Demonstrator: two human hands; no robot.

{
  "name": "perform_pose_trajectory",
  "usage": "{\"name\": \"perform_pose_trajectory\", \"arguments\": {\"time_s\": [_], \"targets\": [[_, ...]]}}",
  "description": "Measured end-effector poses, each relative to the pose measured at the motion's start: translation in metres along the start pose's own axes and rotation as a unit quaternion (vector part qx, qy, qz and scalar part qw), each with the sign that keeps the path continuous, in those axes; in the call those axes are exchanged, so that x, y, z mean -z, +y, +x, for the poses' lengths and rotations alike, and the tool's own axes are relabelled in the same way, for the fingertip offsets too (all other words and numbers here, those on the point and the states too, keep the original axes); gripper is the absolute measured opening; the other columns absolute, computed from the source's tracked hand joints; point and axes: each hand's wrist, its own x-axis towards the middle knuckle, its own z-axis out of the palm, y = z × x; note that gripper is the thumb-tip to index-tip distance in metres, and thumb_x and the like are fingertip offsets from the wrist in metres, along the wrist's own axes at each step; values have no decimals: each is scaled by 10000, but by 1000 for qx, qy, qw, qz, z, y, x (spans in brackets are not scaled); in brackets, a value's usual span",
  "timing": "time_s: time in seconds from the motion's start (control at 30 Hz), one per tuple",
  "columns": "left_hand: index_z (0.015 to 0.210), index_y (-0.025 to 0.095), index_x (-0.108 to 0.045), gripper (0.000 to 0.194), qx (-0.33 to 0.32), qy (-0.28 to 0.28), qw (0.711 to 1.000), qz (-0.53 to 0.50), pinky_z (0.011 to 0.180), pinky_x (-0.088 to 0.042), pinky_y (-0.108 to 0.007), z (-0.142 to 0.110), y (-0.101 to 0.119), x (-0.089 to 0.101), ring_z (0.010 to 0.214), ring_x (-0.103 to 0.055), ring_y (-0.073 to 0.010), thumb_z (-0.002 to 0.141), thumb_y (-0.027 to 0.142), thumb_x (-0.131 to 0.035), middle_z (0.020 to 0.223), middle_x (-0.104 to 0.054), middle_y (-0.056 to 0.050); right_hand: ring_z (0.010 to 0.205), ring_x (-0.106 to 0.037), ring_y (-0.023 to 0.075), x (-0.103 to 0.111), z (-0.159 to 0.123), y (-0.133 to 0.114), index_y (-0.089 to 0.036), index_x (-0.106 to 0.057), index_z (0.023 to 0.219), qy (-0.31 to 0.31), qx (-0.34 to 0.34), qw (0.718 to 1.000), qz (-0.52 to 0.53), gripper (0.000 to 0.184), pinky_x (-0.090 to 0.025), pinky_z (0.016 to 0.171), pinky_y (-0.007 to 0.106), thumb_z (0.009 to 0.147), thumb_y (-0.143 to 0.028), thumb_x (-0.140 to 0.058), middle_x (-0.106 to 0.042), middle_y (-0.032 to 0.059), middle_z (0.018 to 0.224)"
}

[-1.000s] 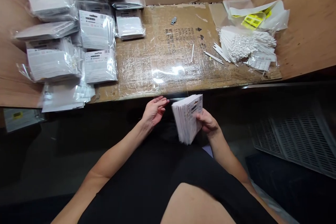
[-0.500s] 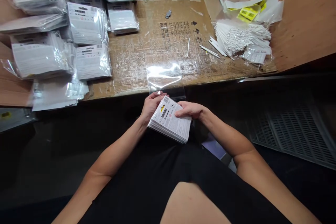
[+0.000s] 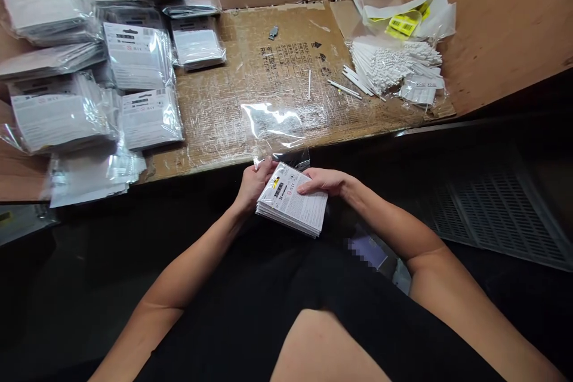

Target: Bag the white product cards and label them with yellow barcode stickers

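Observation:
A stack of white printed cards (image 3: 293,206) lies flat between my hands, just below the front edge of the cardboard-covered table (image 3: 233,113). My left hand (image 3: 253,185) grips the stack's left corner and also touches the open end of a clear plastic bag (image 3: 275,125). That bag lies on the table and hangs over its edge. My right hand (image 3: 324,182) rests on top of the stack at its right side, fingers curled over the cards.
Several bagged card packs (image 3: 138,57) are piled at the table's left. A heap of white sticks (image 3: 385,65) and loose bags with a yellow label (image 3: 403,22) lie at the right. A small grey piece (image 3: 273,32) and single sticks (image 3: 309,83) lie mid-table. Wooden walls enclose the table.
The card stack, held upright in my right hand a second ago, now lies flat in both hands. My left hand has closed on it and the clear bag's mouth.

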Motion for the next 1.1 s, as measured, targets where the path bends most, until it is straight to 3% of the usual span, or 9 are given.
{"name": "perform_pose_trajectory", "arguments": {"time_s": [0.23, 0.4, 0.57, 0.63, 0.73, 0.83, 0.9, 1.0, 1.1], "targets": [[1074, 42, -784, 770, 41, -20, 997, -60, 681, -589, -337, -9, -9, 2, 831, -723, -315, 733, 711, -952, 999, -731, -213, 891, -790, 261, 2, -20, -2, -67, -806, 1052, 111, 22, 994, -1, 616, -657, 827, 333, 584, -390, -1041, -800, 171, 1108], [1032, 62, -797, 694, 27, 0, 996, -83, 570, -506, -278, -21, -14, -1, 713, -679, -264, 714, 660, -952, 920, -727, -177, 935, -780, 253, -6, -30, -4, -95, -777, 1103, 192, 106, 976, -9, 620, -642, 850, 331, 617, -384, -1031, -799, 143, 1102], [1051, 90, -802, 651, 22, 24, 991, -129, 630, -555, -292, -37, -10, -4, 826, -701, -291, 685, 602, -969, 972, -730, -164, 987, -761, 254, -26, -32, 1, -133, -710, 1226, 232, 205, 949, -53, 681, -626, 879, 357, 683, -433, -992, -785, 110, 1148], [1036, 107, -803, 579, -29, 47, 988, -146, 692, -580, -302, -36, -4, -9, 860, -703, -283, 730, 576, -948, 978, -728, -149, 1023, -749, 257, -37, -31, 1, -147, -683, 1248, 254, 255, 929, -88, 663, -619, 911, 372, 734, -464, -957, -771, 108, 1178], [925, 128, -785, 469, -176, 131, 964, -149, 667, -550, -273, -11, 18, -15, 760, -668, -227, 781, 555, -918, 868, -701, -104, 1061, -728, 254, -49, -20, -15, -177, -623, 1272, 285, 347, 881, -149, 604, -605, 946, 384, 825, -483, -889, -744, 103, 1201], [812, 140, -736, 437, -350, 192, 913, -79, 588, -455, -230, 39, 61, -17, 636, -573, -166, 884, 554, -857, 721, -614, -50, 1032, -717, 236, -48, 8, -57, -225, -514, 1278, 314, 437, 821, -191, 579, -602, 945, 387, 873, -479, -840, -725, 78, 1160], [770, 147, -693, 435, -437, 222, 871, -33, 574, -413, -226, 72, 96, -16, 607, -527, -152, 988, 515, -765, 674, -562, -30, 1046, -703, 229, -41, 32, -95, -247, -457, 1267, 307, 475, 799, -205, 605, -595, 979, 392, 858, -481, -836, -712, 63, 1154], [763, 155, -654, 363, -512, 237, 825, 41, 634, -425, -222, 104, 139, -14, 653, -542, -157, 1068, 351, -645, 695, -552, -24, 1169, -666, 239, -24, 63, -147, -247, -463, 1251, 264, 480, 813, -197, 683, -557, 1076, 379, 767, -491, -879, -694, 68, 1227], [789, 160, -672, 280, -537, 208, 811, 104, 731, -467, -222, 116, 154, -9, 747, -600, -175, 1044, 258, -609, 747, -589, -34, 1194, -659, 246, -8, 86, -171, -228, -531, 1243, 241, 471, 836, -146, 720, -549, 1095, 377, 710, -548, -895, -699, 85, 1279]]}}
